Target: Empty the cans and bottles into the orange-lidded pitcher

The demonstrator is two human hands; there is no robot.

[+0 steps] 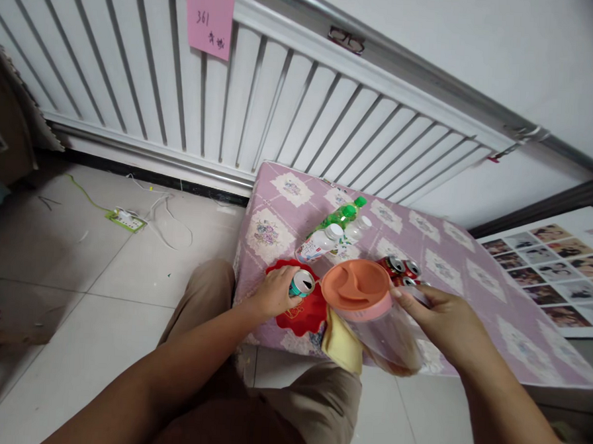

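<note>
A pink paper note point(208, 17) is stuck on the white radiator point(263, 94) high above the table, and it says "361" with some small marks under it that are too tiny to read. The table point(472, 284) has a purple cloth with flower squares on it. The left hand point(271, 292) comes in from the near edge of the table with the arm stretched out, and its fingers are curled shut around a small can point(301, 283) with a teal side. The can has a silver top with a pull tab, and no name can be read on it. The can sits over a red mat point(308, 310) at the near edge of the table. The right hand point(445, 319) reaches in from the other side, fingers bent, and holds a clear jar point(385, 329) by its side. The jar is tipped toward the camera and has an orange lid point(356, 285). Just behind the jar on the table are red cans point(402, 267). Farther back on the table lie three bottles: one with a green cap point(344, 214) and two with white caps point(320, 243). Their labels are too small to read. A yellow cloth point(342, 340) hangs at the table's near edge under the jar.
</note>
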